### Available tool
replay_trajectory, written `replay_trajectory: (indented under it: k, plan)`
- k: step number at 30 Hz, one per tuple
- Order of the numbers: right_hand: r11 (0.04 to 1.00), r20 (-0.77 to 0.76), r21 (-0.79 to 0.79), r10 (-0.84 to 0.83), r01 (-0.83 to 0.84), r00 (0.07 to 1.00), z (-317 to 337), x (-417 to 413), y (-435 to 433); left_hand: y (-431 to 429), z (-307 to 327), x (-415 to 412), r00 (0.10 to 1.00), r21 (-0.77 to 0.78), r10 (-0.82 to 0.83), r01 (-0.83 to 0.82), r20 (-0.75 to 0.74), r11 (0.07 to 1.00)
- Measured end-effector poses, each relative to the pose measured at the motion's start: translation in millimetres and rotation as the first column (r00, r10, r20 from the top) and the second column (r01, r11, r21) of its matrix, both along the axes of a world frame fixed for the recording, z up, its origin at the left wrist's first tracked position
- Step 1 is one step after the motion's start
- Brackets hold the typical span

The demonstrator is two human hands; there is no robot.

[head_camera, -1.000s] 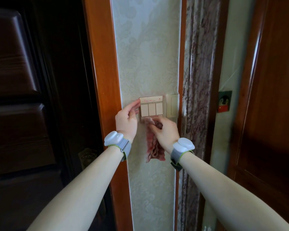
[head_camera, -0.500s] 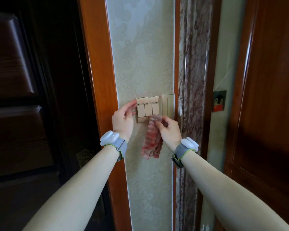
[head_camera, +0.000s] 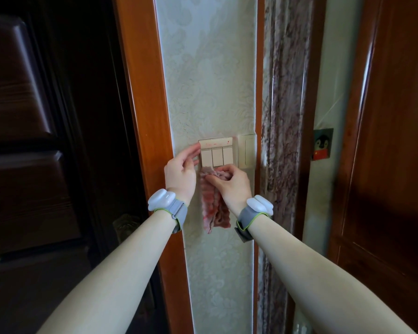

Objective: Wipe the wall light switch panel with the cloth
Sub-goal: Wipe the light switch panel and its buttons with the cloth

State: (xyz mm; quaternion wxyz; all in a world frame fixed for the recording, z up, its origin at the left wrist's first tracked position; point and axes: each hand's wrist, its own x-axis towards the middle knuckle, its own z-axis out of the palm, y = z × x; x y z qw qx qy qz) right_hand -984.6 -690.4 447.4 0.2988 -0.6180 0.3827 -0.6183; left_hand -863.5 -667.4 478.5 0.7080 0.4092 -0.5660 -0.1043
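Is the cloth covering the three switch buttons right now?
No. The cloth hangs below the switch panel, pinched by the right hand; all three buttons show.

- Soft daylight on the pale wall; forearms evenly lit.
- Dark door at left underexposed.
- Wide-angle bowing at edges; slight softness throughout.

A narrow strip of pale embossed wallpaper runs vertically between two orange-brown wooden trims. Left of it stands a dark panelled door, largely in shadow. Right of it is a mottled marble column, then a reddish-brown wooden door. A small penguin sticker sits on the pale wall beside that door.
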Motion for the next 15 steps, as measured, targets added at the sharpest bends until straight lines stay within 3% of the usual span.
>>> replay_trajectory:
  k: [15]
  plan:
    - [0.985,-0.058,0.037,-0.168,0.170,0.984,9.9,6.4,-2.6,-4.4,-2.9,2.5,1.000,-0.003,0.017,-0.017,0.015,1.000]
